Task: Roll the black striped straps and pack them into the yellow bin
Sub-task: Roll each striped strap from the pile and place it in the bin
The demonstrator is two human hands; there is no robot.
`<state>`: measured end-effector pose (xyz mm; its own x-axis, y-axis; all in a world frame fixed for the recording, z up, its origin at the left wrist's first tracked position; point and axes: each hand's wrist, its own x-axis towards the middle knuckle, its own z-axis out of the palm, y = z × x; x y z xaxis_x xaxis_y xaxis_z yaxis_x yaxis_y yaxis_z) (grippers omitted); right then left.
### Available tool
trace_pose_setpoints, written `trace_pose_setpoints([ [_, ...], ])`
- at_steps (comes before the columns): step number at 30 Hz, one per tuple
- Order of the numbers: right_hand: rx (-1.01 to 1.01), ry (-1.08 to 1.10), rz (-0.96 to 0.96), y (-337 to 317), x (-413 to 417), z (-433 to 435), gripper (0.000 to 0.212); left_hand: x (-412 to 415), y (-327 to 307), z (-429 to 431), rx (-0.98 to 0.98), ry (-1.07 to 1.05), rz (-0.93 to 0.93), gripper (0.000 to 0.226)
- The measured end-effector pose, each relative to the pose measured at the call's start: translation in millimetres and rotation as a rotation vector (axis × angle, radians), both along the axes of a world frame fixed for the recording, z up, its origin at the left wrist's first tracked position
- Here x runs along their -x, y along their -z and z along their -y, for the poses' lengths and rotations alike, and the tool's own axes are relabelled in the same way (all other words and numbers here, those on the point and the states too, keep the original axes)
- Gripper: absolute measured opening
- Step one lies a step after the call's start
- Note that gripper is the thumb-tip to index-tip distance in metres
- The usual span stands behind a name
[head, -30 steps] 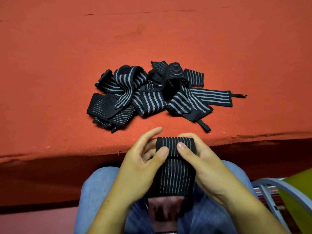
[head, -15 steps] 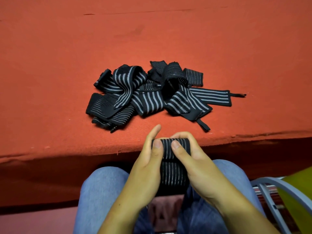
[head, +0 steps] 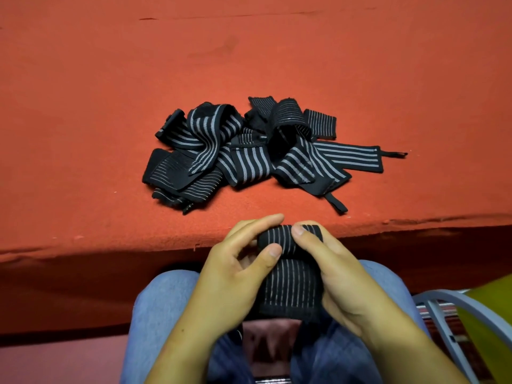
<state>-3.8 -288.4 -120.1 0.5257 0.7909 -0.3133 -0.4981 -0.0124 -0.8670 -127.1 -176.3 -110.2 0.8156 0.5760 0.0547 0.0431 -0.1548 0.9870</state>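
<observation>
At the near edge of the red table (head: 110, 79), above the lap: one black striped strap (head: 288, 289) is held by both hands, its top end wound into a roll and its flat tail hanging toward the jeans (head: 160, 300).

Change vs. 0.5 s ago:
- left hand (head: 235, 275): the thumb has slid from the top of the roll to its lower front. The index finger still reaches over the top, so the roll is pinched between the two.
- right hand (head: 340, 275): the thumb has shifted a little right and now presses on the crest of the roll. Its other fingers curl behind and under the strap, mostly hidden.
- the hands, close together before, now sit slightly wider apart, and more of the roll's striped face shows between the thumbs.
- heap of straps (head: 249, 159): same place and same shape, on the table well apart from the hands.

Counts, left to right:
- hands: 2, both gripping the strap.
- straps in hand: 1, partly rolled.
- straps in heap: tangled, number cannot be told. Two narrow end tabs stick out on the heap's right side.
- grey chair frame (head: 443, 300): 1, at lower right.
- yellow bin (head: 487, 314): 1, cut off by the right edge. Its inside is not visible.
</observation>
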Motion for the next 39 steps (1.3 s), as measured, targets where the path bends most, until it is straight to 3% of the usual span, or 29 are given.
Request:
trace_pose_setpoints([
  [5, -0.008, -0.010, 0.017, -2, -3, 1, 0.014, -1, 0, -3, 0.188, -0.004, -0.104, 0.038],
  [9, -0.006, -0.036, 0.027, -5, -5, 3, 0.016, -4, 4, 0, 0.269, -0.019, -0.096, 0.034],
  [12, -0.017, -0.056, 0.014, -4, -6, 5, 0.020, -6, 5, 2, 0.323, -0.071, -0.073, 0.018],
  [19, -0.004, -0.084, -0.013, -6, -4, 5, 0.015, -2, -3, 3, 0.294, -0.073, -0.014, 0.039],
  [22, -0.004, -0.084, -0.002, -5, -2, 4, 0.032, 0, -4, 4, 0.230, -0.078, -0.013, 0.046],
  [25, -0.021, -0.075, -0.027, -7, 0, 3, 0.028, 1, -1, 1, 0.153, -0.056, -0.034, 0.054],
  [28, -0.015, -0.061, -0.016, -3, 2, 2, 0.017, -3, -2, 4, 0.214, -0.009, -0.056, 0.039],
  [30, -0.014, -0.061, 0.039, 0, 4, 0, 0.022, -6, -1, 7, 0.258, -0.019, -0.062, 0.033],
  [34, -0.030, -0.076, 0.101, 7, 7, 3, 0.018, -10, 4, 10, 0.173, -0.008, -0.094, 0.033],
  [39, 0.028, -0.065, 0.285, 6, 2, 6, 0.036, -4, 7, 4, 0.193, 0.046, -0.138, 0.036],
])
